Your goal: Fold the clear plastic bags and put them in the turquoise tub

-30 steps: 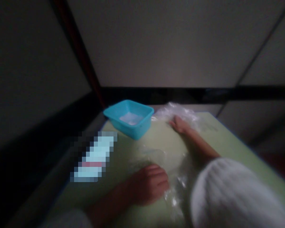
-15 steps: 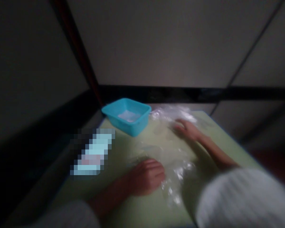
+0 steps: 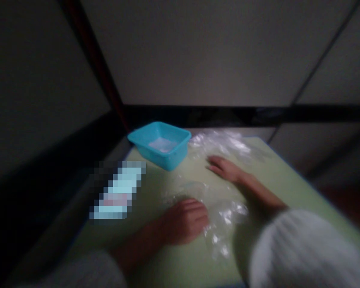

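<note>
My left hand (image 3: 187, 221) is closed, its fingers curled down onto a clear plastic bag (image 3: 226, 218) that lies crumpled on the yellow-green tabletop (image 3: 156, 264). The fingertips are hidden beneath the hand. My right hand (image 3: 225, 168) is above the tabletop farther back, with fingers stretched out to the left and a gap beside the thumb. Nothing shows in it. Behind it lies a heap of clear plastic bags (image 3: 219, 140).
A turquoise plastic basin (image 3: 174, 158) with something whitish inside stands at the back left corner. A pixelated pale blue object (image 3: 123, 186) lies along the left edge. Light wall panels (image 3: 204, 56) rise behind the table.
My right hand has moved left and a little nearer, away from the heap of plastic bags at the back. My left hand stays on the plastic bag in front.
</note>
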Available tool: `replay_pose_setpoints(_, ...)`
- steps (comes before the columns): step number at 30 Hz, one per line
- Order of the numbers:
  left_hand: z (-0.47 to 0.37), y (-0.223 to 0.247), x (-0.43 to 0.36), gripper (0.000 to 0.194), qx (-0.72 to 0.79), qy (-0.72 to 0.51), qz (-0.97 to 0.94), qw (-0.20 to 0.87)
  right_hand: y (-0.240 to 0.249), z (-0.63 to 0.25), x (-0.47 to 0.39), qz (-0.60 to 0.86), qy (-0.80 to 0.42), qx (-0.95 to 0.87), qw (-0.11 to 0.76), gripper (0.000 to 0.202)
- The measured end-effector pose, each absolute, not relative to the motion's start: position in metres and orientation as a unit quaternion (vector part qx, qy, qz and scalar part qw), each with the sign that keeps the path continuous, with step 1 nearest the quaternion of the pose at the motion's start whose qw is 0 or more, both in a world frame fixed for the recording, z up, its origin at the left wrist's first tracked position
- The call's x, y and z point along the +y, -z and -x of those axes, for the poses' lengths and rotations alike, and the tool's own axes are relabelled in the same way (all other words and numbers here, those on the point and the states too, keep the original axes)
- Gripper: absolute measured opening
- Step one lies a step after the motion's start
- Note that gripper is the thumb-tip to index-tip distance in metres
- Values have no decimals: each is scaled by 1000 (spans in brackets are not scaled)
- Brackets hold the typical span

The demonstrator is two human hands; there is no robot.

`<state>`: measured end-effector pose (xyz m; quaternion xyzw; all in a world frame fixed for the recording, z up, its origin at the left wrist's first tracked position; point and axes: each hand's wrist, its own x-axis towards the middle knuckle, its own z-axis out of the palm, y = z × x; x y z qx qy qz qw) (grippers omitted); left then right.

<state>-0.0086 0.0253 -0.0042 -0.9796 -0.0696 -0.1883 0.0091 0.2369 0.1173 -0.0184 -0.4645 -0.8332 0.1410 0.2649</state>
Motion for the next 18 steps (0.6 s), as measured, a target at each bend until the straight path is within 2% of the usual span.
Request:
replay_pose_setpoints(4,8,4,25,21,-74,214,974,-9,11,-230,120,454,-183,-817,304,43)
replay_pose_setpoints(8,8,-12,20,19,-101,295,948,-64,-16,-246,93,454,-245,-793,324,44)
replay_pose_setpoints(10,8,-27,15,16,-124,347,922,-122,-26,-258,77,444,-339,-747,361,41)
replay_pose_setpoints(13,9,-49,8,13,-217,384,850,-286,-27,-273,60,429,-415,-704,384,43)
replay_pose_setpoints(14,11,-54,7,15,-256,386,803,-376,-25,-276,56,420,-447,-688,389,44)
replay_pose_setpoints(16,14,-57,11,16,-317,358,687,-548,-19,-278,52,405,-517,-645,392,48)
replay_pose_setpoints(18,18,-49,20,17,-336,337,599,-644,-16,-275,50,404,-570,-605,381,58)
